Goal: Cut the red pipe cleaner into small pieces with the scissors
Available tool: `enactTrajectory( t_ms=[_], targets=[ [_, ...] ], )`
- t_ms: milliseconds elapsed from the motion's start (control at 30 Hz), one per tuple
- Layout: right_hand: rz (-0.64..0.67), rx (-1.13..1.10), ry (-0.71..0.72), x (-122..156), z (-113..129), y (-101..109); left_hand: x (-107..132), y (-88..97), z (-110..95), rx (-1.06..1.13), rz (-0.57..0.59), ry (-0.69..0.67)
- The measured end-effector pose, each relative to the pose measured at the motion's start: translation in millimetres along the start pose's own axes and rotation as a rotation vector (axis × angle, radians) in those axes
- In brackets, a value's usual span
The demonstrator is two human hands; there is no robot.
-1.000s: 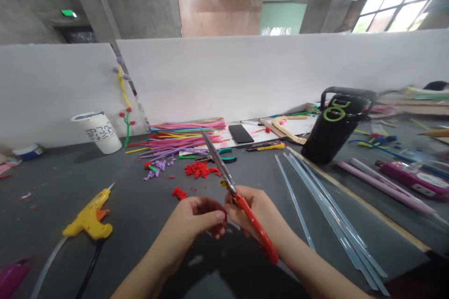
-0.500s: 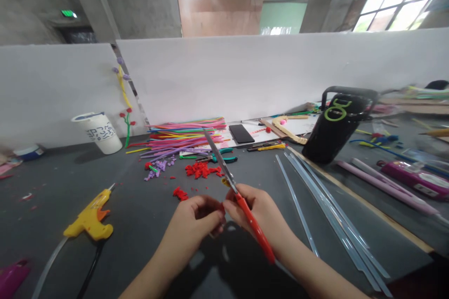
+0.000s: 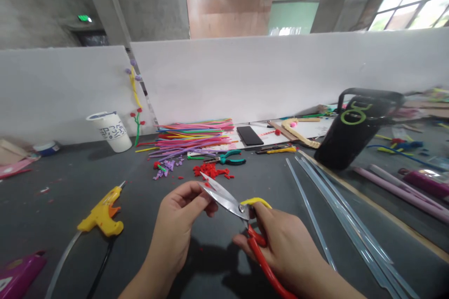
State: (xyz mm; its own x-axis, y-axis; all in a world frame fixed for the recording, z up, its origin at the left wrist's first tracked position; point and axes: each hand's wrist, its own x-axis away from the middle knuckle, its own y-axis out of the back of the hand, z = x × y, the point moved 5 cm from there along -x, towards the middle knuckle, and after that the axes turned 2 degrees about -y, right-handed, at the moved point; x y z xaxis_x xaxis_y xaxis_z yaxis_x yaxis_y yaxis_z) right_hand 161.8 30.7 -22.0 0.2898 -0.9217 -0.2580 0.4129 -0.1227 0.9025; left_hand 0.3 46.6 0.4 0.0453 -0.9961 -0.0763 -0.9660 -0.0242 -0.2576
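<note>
My right hand (image 3: 280, 238) grips a pair of scissors (image 3: 224, 201) with red handles. The two blades stand apart and point up and left towards my left hand. A yellow curved piece (image 3: 257, 201) shows beside the pivot, by my right fingers; I cannot tell what it is. My left hand (image 3: 180, 217) pinches a small red piece (image 3: 206, 185) between thumb and forefinger, at the blade tips and partly hidden. Just beyond lies a pile of red clippings (image 3: 212, 170), with purple clippings (image 3: 166, 168) to its left.
Colourful fuzzy stems (image 3: 192, 138) lie along the white partition. Near them are teal pliers (image 3: 229, 158), a phone (image 3: 249, 136) and a yellow cutter (image 3: 280, 150). A yellow glue gun (image 3: 101, 215) and a white cup (image 3: 114, 135) are left; clear glue sticks (image 3: 336, 210) and a black bottle (image 3: 351, 135) right.
The scissors have swung from pointing away, with blades together, to lying across towards my left hand with blades apart. My hands have moved apart, and the view has shifted slightly left.
</note>
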Motion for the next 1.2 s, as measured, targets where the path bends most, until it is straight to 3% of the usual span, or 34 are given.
enactTrajectory(
  t_ms=[767,1200],
  targets=[
    [-0.098,0.074,0.076,1.2,3.4,0.5,1.2,-0.4,0.5,0.029,0.005,0.024],
    [-0.086,0.059,0.098,0.5,7.2,-3.0,-0.3,-0.6,-1.6,0.043,0.015,0.005]
  ],
)
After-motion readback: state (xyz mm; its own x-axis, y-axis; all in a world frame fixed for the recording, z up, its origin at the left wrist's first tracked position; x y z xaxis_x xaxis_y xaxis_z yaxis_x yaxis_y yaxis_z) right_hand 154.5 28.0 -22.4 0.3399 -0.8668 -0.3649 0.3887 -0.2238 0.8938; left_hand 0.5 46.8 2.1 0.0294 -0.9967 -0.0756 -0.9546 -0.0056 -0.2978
